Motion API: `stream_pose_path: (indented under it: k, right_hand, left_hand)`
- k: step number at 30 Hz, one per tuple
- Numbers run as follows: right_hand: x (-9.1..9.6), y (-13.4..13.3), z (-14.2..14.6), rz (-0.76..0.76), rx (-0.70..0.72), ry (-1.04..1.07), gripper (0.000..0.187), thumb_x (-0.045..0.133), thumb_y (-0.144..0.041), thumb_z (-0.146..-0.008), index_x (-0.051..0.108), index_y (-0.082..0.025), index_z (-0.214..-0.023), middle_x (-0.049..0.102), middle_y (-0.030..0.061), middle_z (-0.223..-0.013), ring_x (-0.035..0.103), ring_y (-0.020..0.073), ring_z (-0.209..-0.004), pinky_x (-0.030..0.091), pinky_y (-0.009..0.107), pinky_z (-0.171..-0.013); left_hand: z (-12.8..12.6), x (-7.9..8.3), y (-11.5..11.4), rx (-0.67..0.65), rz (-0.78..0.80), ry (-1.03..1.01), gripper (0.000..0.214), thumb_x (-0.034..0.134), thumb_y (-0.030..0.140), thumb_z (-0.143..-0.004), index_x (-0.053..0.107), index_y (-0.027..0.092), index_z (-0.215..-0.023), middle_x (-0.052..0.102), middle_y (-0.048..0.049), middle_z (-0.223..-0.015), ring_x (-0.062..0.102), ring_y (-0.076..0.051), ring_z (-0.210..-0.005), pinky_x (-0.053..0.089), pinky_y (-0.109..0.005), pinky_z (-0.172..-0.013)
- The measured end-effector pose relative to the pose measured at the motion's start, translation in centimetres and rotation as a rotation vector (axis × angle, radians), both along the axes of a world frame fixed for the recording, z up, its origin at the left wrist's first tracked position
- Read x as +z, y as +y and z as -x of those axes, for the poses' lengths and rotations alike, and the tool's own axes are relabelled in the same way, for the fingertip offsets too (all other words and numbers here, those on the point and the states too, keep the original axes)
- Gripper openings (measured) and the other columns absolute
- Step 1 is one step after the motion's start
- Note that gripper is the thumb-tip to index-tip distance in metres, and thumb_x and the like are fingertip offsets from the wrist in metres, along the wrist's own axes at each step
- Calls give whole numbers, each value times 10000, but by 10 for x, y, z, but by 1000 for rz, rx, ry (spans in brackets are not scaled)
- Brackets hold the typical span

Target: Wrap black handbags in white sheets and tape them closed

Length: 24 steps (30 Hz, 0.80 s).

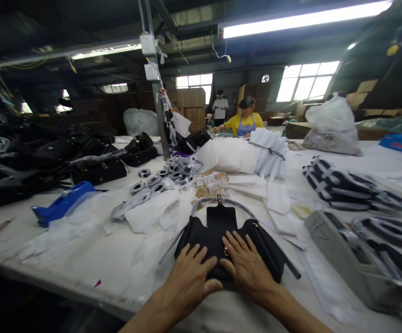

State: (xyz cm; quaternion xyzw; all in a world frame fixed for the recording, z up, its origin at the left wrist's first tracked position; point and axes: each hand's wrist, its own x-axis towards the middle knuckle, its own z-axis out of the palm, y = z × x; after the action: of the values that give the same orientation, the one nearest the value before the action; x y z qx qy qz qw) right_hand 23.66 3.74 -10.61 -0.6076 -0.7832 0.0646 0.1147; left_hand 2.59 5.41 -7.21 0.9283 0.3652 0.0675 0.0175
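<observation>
A black handbag [218, 226] with a gold clasp lies flat on the white table [83, 273] right in front of me, its flap pointing away and a wrapped strap curving around its top. My left hand [187, 277] rests palm down on the bag's near left side, fingers stretched out. My right hand [246, 263] lies flat on the bag's middle and right, fingers spread next to the clasp. Neither hand grips anything.
A blue tool [62, 203] and piled black bags [48, 157] sit at left. Rolled straps [162, 178], small tags [211, 182] and white wrapping [235, 155] lie beyond the bag. Wrapped straps [346, 185] and a grey stand [339, 254] are at right. People work at the far end.
</observation>
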Motion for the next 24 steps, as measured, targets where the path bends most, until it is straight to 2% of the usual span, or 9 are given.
stream_pose_path:
  k: [2,4,6,9,12,15,18,20,24]
  right_hand:
    - [0,-1,-1,21,-3,-6,610,431,-545,-968,425,-198,-1470,339,103,-1551,258,332,-1448,165,592,-1175]
    - [7,0,-4,56,-11,10,610,430,-535,-970,402,-205,-1483,316,104,-1562,236,329,-1456,145,593,-1177]
    - [23,4,-8,125,24,39,621,441,-519,-966,404,-172,-1480,312,129,-1560,230,328,-1458,159,582,-1175]
    - [59,11,-18,273,96,84,612,442,-499,-966,456,-116,-1443,407,181,-1504,349,314,-1411,277,509,-1152]
    - [80,15,-28,171,97,113,597,406,-535,-981,453,-169,-1451,448,145,-1488,370,285,-1403,236,487,-1174]
    - [64,14,-38,43,96,83,580,412,-561,-978,418,-258,-1472,382,74,-1540,267,275,-1452,125,527,-1202]
    - [32,13,-47,56,76,48,581,418,-557,-978,379,-283,-1489,326,68,-1565,260,278,-1454,143,543,-1200]
    - [18,13,-51,58,86,40,579,420,-550,-980,359,-296,-1496,315,64,-1570,254,276,-1456,151,545,-1200]
    - [17,15,-52,76,102,36,587,411,-550,-982,330,-301,-1507,297,58,-1575,239,281,-1460,148,563,-1198]
  left_hand:
    - [-11,4,13,28,-21,-42,509,445,608,-923,622,247,-1236,670,-98,-1226,575,-287,-1210,359,-513,-1092]
    - [-19,-6,27,-18,-80,-49,644,454,669,-888,553,218,-1337,592,-141,-1345,506,-322,-1288,333,-538,-1103]
    - [-22,-25,40,-58,-113,-26,735,454,702,-866,474,212,-1414,495,-178,-1438,449,-354,-1338,338,-569,-1090]
    - [-19,-52,53,-60,-134,-29,711,487,661,-874,412,256,-1453,433,-161,-1486,424,-355,-1359,323,-579,-1101]
    - [-15,-62,56,-66,-142,-35,699,512,639,-871,388,288,-1463,435,-142,-1486,435,-360,-1351,341,-587,-1088]
    - [-13,-61,53,-56,-148,-45,743,494,674,-861,358,284,-1479,427,-148,-1487,425,-370,-1355,348,-601,-1083]
    - [-15,-61,50,-71,-174,-62,782,509,704,-835,370,279,-1475,429,-159,-1482,436,-376,-1346,363,-597,-1076]
    - [-18,-62,49,-107,-194,-78,742,539,654,-849,386,275,-1468,446,-154,-1471,458,-366,-1332,380,-585,-1072]
    - [-34,-68,44,-193,-202,-117,724,577,449,-896,273,231,-1516,456,-129,-1467,476,-309,-1329,417,-504,-1082]
